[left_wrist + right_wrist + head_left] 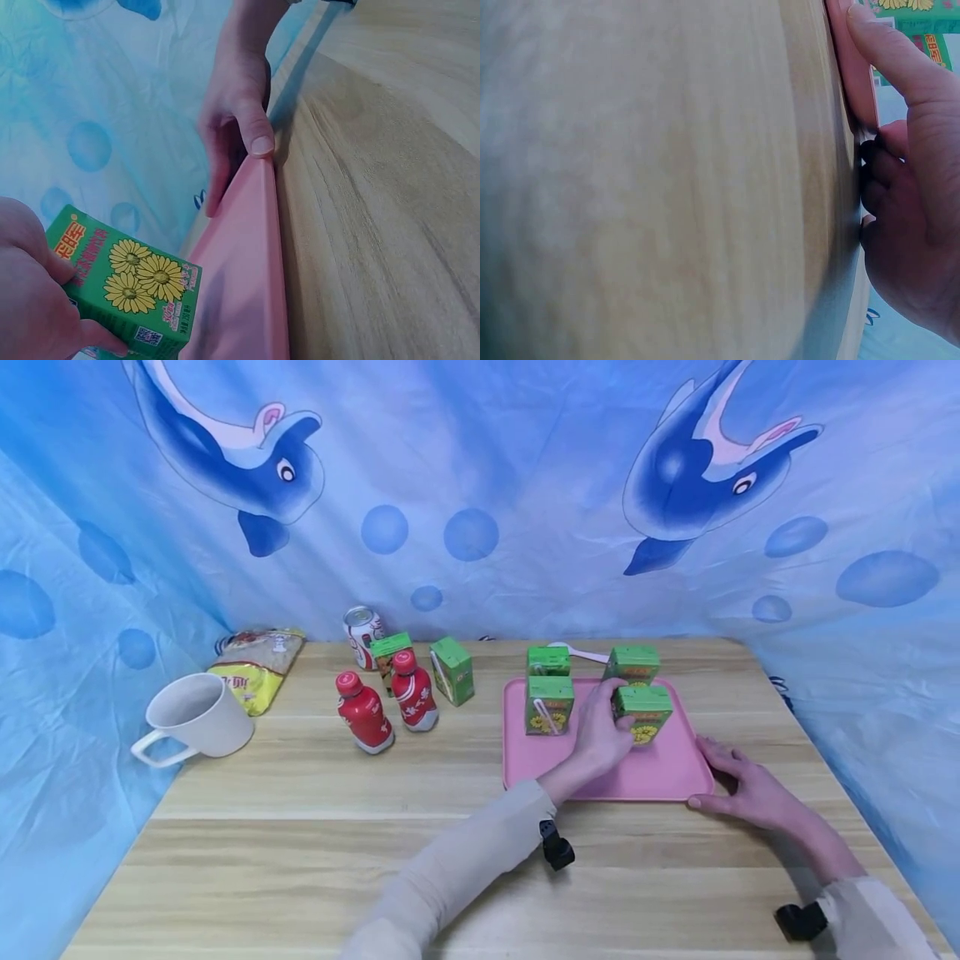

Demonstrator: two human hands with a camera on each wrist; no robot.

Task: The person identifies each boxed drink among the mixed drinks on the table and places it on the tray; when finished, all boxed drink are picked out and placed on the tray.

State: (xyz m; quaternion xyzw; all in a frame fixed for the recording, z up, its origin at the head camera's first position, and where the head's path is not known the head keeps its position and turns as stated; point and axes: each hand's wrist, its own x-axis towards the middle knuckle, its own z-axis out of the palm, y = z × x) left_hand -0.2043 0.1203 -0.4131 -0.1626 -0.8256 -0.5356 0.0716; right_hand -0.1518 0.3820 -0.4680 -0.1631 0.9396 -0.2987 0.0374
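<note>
My left hand (602,733) grips a green juice carton (649,720) with yellow flowers on its front, at the right side of the pink tray (519,768). In the left wrist view, its thumb and fingers hold the carton (142,281) from two sides. My right hand (757,789) holds the tray's front right corner. The left wrist view has that thumb on the rim and the fingers along the side. A carton with a straw (550,708) stands on the tray's left, another carton (548,660) behind it. One more carton (636,663) is behind the gripped one.
Left of the tray stand two red bottles (366,714), two more green cartons (453,670) and a soda can (363,639). A white mug (197,717) and a yellow food bag (258,668) are at the far left. Behind the tray lies a white spoon (587,654).
</note>
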